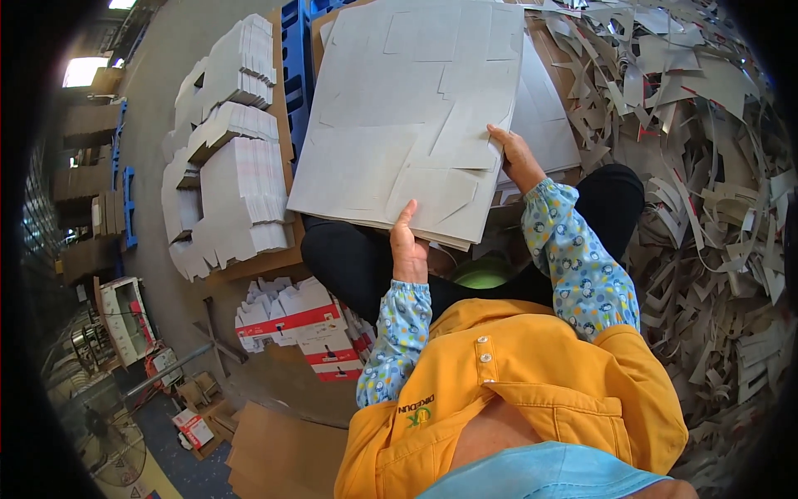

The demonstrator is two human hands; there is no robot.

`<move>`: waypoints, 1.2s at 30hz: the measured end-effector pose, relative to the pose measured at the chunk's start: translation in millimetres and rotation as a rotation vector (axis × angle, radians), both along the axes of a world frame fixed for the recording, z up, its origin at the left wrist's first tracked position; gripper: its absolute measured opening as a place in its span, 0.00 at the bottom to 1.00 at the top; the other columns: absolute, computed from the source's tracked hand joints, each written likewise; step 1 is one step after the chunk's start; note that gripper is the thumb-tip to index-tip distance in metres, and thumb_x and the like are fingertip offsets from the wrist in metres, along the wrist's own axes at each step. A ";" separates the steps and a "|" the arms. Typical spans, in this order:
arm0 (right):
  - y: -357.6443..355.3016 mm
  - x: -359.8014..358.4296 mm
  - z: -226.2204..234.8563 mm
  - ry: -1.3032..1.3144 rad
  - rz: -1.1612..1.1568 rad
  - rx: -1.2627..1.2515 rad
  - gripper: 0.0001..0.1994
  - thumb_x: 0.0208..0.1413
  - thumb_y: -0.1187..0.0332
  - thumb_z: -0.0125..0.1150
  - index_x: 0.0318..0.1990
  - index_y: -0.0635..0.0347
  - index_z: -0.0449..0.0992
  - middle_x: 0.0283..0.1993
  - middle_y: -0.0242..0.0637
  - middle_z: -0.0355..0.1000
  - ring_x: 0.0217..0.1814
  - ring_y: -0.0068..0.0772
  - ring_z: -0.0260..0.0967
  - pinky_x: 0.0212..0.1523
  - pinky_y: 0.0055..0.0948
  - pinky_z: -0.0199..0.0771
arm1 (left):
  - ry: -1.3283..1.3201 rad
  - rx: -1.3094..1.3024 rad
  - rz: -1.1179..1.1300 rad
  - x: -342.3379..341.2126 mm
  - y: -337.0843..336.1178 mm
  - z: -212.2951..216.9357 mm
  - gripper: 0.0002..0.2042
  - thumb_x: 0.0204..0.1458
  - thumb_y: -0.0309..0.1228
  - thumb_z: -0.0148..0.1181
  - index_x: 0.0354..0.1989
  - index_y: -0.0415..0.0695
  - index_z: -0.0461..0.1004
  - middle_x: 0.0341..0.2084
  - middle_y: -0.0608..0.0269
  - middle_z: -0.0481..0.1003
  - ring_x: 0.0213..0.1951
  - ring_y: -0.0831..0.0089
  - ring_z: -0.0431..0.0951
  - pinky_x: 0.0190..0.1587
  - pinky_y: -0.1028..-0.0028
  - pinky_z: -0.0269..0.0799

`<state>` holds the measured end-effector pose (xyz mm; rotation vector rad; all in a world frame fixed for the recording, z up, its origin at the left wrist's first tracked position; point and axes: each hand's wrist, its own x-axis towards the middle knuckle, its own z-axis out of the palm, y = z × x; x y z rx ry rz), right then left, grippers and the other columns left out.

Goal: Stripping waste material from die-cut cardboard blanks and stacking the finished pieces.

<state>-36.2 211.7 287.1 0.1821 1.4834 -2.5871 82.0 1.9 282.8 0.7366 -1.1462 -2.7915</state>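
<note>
A thin stack of large die-cut cardboard sheets [366, 158], pale grey with cut lines across the top one, tilts over my knees. My left hand [409, 249] is closed on its near edge, thumb on top and the other fingers hidden underneath. On the right edge, my right hand [517, 158] grips the same stack, with its thumb on the upper face and its fingers mostly out of sight below. More pale sheets [549, 125] lie under and beyond the stack at the right.
Stacks of cut white card blanks [253, 191] stand on brown board at the left. Beside a blue pallet [297, 66] is the concrete floor. A large heap of card offcuts [698, 166] fills the right side. Red-and-white cartons [320, 328] sit near my left knee, with flat brown cardboard [287, 453] nearer me.
</note>
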 end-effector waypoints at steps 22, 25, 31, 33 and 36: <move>63.2 54.3 40.6 0.077 0.295 -0.510 0.18 0.55 0.53 0.41 0.18 0.50 0.57 0.10 0.22 0.47 0.06 0.16 0.40 0.07 0.18 0.41 | 0.327 0.331 -0.093 -12.2 -59.3 7.3 0.16 0.47 0.31 0.52 0.44 0.37 0.63 0.40 0.53 0.69 0.43 0.61 0.69 0.48 0.63 0.64; 101.2 42.1 52.3 0.284 0.217 -0.342 0.18 0.53 0.54 0.46 0.16 0.51 0.57 0.10 0.21 0.48 0.07 0.15 0.42 0.08 0.17 0.40 | 0.354 0.316 -0.088 -3.1 -57.1 10.4 0.15 0.48 0.30 0.52 0.43 0.37 0.64 0.39 0.54 0.69 0.42 0.62 0.69 0.46 0.65 0.66; 209.2 47.8 147.9 0.662 -0.927 -0.580 0.12 0.50 0.62 0.45 0.24 0.60 0.68 0.23 0.36 0.66 0.27 0.31 0.62 0.29 0.24 0.61 | 0.341 0.245 -0.088 2.2 -67.7 8.7 0.13 0.48 0.29 0.51 0.41 0.37 0.65 0.37 0.56 0.70 0.41 0.65 0.70 0.44 0.68 0.67; 238.5 8.7 88.2 0.455 -0.868 -0.672 0.12 0.50 0.61 0.46 0.25 0.61 0.69 0.26 0.37 0.68 0.29 0.33 0.64 0.32 0.28 0.63 | 0.325 0.162 -0.039 2.9 -62.6 9.4 0.14 0.48 0.30 0.51 0.41 0.38 0.64 0.37 0.57 0.69 0.40 0.66 0.70 0.44 0.68 0.66; 225.6 -37.1 -17.0 0.447 -0.184 -0.136 0.14 0.49 0.56 0.50 0.25 0.60 0.69 0.26 0.36 0.68 0.28 0.29 0.64 0.30 0.26 0.64 | 0.261 0.034 -0.102 7.9 -40.9 21.1 0.16 0.47 0.32 0.52 0.43 0.38 0.63 0.37 0.58 0.69 0.41 0.67 0.69 0.43 0.70 0.66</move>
